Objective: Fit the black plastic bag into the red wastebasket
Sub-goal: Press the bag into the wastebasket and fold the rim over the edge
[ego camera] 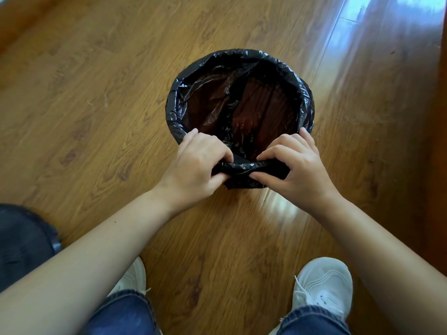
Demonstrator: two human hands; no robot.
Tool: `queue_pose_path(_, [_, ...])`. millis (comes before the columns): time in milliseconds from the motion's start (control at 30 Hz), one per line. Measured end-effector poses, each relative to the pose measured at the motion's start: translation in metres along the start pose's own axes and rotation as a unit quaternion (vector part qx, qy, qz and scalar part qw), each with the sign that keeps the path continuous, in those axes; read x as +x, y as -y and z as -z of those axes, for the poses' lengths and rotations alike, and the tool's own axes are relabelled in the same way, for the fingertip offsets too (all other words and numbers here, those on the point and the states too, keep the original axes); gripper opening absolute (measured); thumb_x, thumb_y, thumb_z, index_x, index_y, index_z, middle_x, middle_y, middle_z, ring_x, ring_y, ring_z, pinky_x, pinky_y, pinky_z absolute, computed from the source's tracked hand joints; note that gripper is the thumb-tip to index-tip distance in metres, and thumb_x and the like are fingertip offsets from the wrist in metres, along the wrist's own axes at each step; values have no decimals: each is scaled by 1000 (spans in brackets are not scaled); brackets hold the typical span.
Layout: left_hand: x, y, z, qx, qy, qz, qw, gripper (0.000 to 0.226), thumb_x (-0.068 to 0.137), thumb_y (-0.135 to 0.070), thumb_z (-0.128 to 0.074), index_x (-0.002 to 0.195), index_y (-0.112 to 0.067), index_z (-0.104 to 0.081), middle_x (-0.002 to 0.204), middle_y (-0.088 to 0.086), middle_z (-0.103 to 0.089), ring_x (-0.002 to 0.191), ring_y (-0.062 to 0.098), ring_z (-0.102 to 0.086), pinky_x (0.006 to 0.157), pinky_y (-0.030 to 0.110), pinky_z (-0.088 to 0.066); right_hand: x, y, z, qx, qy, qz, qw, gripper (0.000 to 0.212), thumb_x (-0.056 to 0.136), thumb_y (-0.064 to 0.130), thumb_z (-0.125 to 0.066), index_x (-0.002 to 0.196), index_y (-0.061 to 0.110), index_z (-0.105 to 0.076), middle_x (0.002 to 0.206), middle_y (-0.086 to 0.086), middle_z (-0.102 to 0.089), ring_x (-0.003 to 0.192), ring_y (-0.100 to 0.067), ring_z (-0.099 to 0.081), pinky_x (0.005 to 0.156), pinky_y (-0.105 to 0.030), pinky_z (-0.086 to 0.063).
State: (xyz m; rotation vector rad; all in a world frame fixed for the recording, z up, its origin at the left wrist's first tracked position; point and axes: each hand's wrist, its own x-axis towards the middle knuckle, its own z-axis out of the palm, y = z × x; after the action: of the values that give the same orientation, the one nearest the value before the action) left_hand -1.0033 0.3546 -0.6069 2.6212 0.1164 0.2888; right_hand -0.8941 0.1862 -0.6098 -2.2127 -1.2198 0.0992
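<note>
The red wastebasket [263, 105] stands upright on the wooden floor, its red slatted wall showing dimly through the thin liner. The black plastic bag [183, 93] lines the inside and is folded over the whole rim. At the near edge of the rim, my left hand [196, 163] and my right hand [295, 165] pinch a bunched fold of the bag's edge between thumbs and fingers, side by side and almost touching. The basket's outer wall is hidden under the bag.
Glossy wooden floor [96, 105] surrounds the basket on all sides. My two white shoes [324, 284] and blue jeans sit at the bottom of the view, close to the basket. A dark object [21, 240] lies at the lower left.
</note>
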Motion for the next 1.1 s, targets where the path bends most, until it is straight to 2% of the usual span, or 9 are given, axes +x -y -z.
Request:
queue_pose_path(133, [-1,-4,3,-15,10,-4,1000,32,67,-30,-77,90,-15,-60,89,-1,-61,92,15,-52,107,42,-13,1,0,-5,-24,-14,-7,1000,18,69,23,-76,79,12,-66,79,-4,-60,83,-22,-54,109,-39,-12])
queue_pose_path(233, [1,-9,0,-22,-6,8,1000,34,67,-38,-73,89,-15,-62,88,-1,-62,92,16,-52,106,42,-14,4,2,-11,-43,-34,-18,998,14,69,20,-73,73,11,-64,76,-5,-59,80,-23,-55,107,-40,-15])
queue_pose_path(400, [3,-13,-9,6,-31,31,999,17,71,-24,-71,79,-13,-61,77,1,-62,83,21,-54,103,41,-19,5,6,-16,-62,-48,-26,997,14,69,16,-73,71,8,-62,74,-6,-58,79,-26,-54,107,-44,-16])
queue_pose_path(600, [4,-11,-10,24,-32,38,998,13,67,-12,-70,73,-11,-59,71,2,-61,76,23,-55,95,43,-31,-3,0,0,-45,-16,12,999,30,68,32,-74,85,10,-64,84,-6,-59,90,-24,-54,109,-52,-8])
queue_pose_path(733, [5,-10,-9,21,-25,37,999,10,66,-14,-65,74,-11,-60,71,2,-61,76,24,-55,94,42,-31,-1,-4,-2,-65,-25,4,998,20,69,22,-75,79,8,-64,81,-7,-59,87,-25,-55,109,-49,-8])
queue_pose_path(900, [3,-13,-5,0,-31,31,999,30,67,-30,-76,86,-12,-60,83,1,-60,86,15,-49,103,50,-23,2,0,-13,-74,-49,-18,996,11,70,14,-72,72,8,-62,74,-6,-59,79,-26,-55,107,-46,-14])
queue_pose_path(1000, [5,-21,-9,0,-16,18,1000,22,72,-22,-72,88,-11,-62,84,3,-62,87,22,-53,101,55,-28,3,7,-16,-71,-64,-22,995,12,70,18,-68,71,7,-63,72,-6,-59,74,-26,-55,100,-41,-26])
queue_pose_path(1100, [6,-22,-10,-5,-18,31,999,11,74,-14,-70,84,-12,-64,81,1,-62,83,22,-54,103,52,-23,0,13,-18,-66,-76,-21,995,11,72,18,-67,72,8,-64,71,-6,-60,72,-25,-55,90,-36,-33])
